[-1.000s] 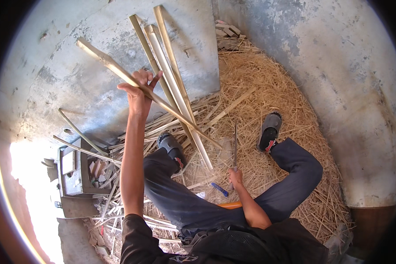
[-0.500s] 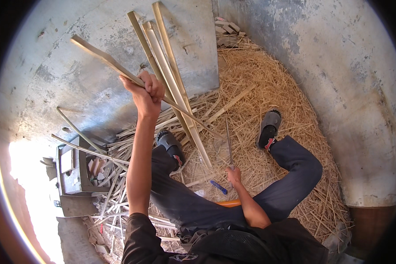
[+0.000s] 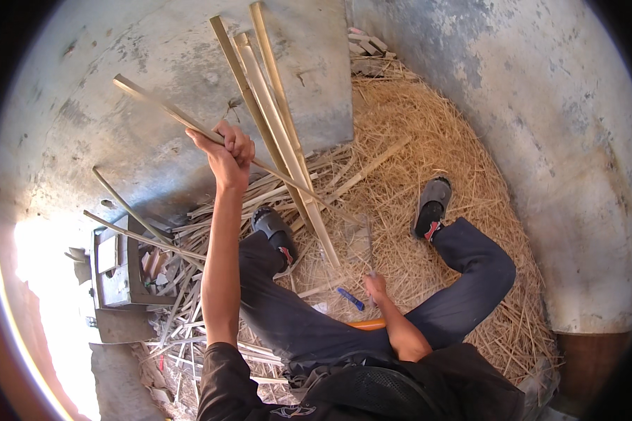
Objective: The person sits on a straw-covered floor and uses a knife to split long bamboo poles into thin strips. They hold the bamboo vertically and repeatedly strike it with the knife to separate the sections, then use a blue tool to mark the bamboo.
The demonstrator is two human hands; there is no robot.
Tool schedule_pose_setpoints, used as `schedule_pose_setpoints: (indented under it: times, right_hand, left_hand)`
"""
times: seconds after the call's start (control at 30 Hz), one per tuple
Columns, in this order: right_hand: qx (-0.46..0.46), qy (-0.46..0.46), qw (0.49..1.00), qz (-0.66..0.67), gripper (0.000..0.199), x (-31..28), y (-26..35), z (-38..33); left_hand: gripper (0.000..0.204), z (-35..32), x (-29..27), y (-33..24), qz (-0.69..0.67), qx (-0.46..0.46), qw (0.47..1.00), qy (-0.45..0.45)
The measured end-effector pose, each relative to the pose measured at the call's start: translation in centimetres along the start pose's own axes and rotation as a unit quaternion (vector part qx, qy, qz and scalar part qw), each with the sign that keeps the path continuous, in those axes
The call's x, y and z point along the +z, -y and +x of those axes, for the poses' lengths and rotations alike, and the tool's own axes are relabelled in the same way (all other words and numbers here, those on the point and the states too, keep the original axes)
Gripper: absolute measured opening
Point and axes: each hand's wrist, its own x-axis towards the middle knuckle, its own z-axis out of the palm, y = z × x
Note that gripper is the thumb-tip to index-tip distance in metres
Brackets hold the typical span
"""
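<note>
Raised at the left, my left hand (image 3: 226,156) grips a long bamboo strip (image 3: 170,109). The strip slants down to the right, and its far end reaches the straw near the blade. Low between my knees, my right hand (image 3: 376,286) is closed on the handle of a knife (image 3: 371,245) with a long, narrow blade. The blade points away from me and is smeared by motion; whether it touches the strip I cannot tell. Just left of that hand lies a small blue tool (image 3: 350,299). Several split bamboo lengths (image 3: 282,137) lean on the wall beyond my left hand.
Straw and shavings (image 3: 428,126) cover the floor around my feet. A heap of bamboo strips (image 3: 189,309) lies at the left, beside a grey box (image 3: 119,281). Concrete walls (image 3: 541,126) close in on both sides. An orange bar (image 3: 366,324) shows between my thighs.
My left hand has moved slightly left and down with the bamboo strip, whose upper end sits lower. The knife has shifted a little towards me and is now blurred.
</note>
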Motion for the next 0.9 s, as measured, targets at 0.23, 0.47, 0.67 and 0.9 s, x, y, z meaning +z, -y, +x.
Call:
schedule_pose_setpoints:
  times: [0.23,0.47,0.67,0.9]
  right_hand:
    - [-0.089,-0.015,0.980,0.176,0.016,-0.1,1.8,-0.4]
    - [-0.022,-0.012,0.997,0.076,0.019,0.4,0.1,-1.4]
    - [-0.005,0.035,0.995,0.095,0.013,0.5,-1.1,0.9]
    - [-0.070,-0.026,0.984,0.164,0.020,1.2,-0.3,1.7]
  left_hand:
    - [0.076,0.0,0.7,-0.2,-0.007,-0.004,0.999,-0.031]
    - [0.074,-0.1,-0.1,-0.3,-0.022,-0.005,0.999,-0.036]
    - [0.067,0.0,0.0,-0.1,-0.007,0.021,0.999,-0.050]
    - [0.050,0.5,-0.4,0.6,-0.002,0.076,0.997,-0.029]
